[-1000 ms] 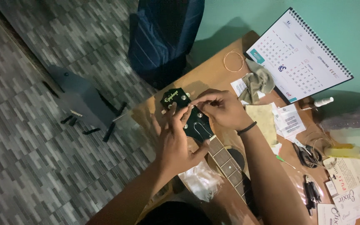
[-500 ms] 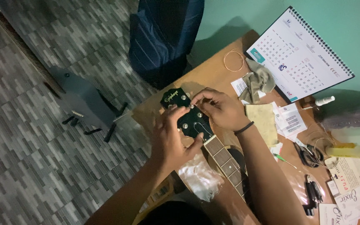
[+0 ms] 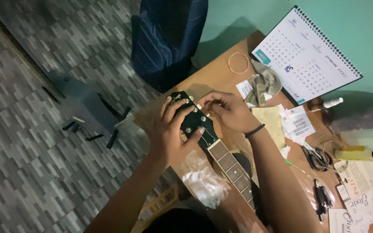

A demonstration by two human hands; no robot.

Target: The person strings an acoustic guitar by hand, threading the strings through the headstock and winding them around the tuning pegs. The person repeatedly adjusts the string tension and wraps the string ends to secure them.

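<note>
Cluttered brown desk [image 3: 221,73] against a teal wall, grey patterned floor off to the left; laid across the desk with its neck [image 3: 232,166] running back toward the body, a guitar, its black headstock [image 3: 193,118] hanging out over the near-left edge, presumably so the tuning pegs stay reachable from both sides.

Left hand [image 3: 169,133] wrapped around the headstock from the left, thumb across the face near the lower pegs, fingers curled over the upper edge; closed on it, seemingly to steady it. Right hand [image 3: 225,110] at the headstock's right side, fingertips pinched together at a peg or a thin string; too small to tell which, but clearly closed on something fine.

Kept within reach on the right: 1 coiled string [image 3: 238,62], a grey cloth [image 3: 262,84], a spiral calendar [image 3: 305,54] propped at the wall, a yellow bottle [image 3: 359,153] on its side, dark pliers or cutters [image 3: 314,157], loose paper slips [image 3: 298,123]. Crinkled clear plastic wrap [image 3: 203,177] beside the neck.
</note>
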